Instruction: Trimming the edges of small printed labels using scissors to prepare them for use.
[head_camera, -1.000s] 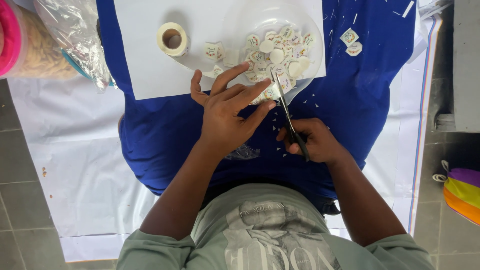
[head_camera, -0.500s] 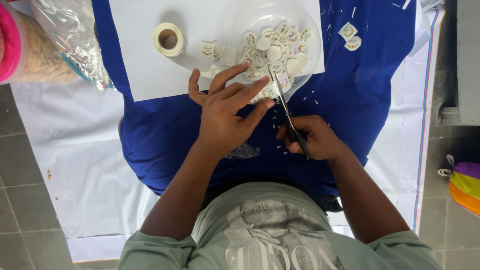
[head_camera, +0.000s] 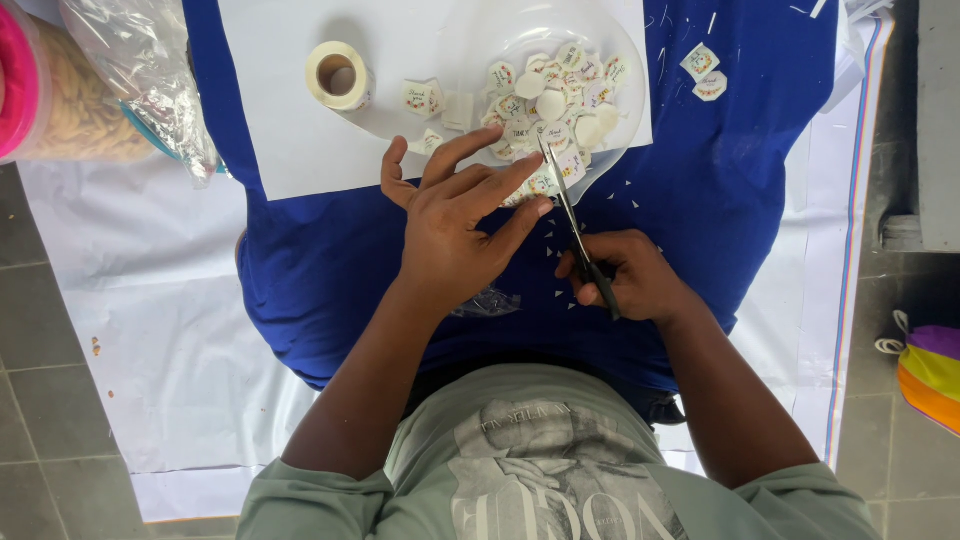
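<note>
Right hand clenched round scissors, blades pointing to 11 o'clock, tips over bowl rim. Left hand pinching small sticker at fingertips, just beside blades. Bowl at 12 o'clock of hands, full of cut stickers. Tape roll at 10 o'clock on white sheet. Blue cloth underneath, paper snippets scattered.

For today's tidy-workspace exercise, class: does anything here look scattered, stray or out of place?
Yes. Tiny white paper offcuts lie strewn over the blue cloth beside the right hand with the scissors. Two cut stickers sit apart from the clear plate.
</note>
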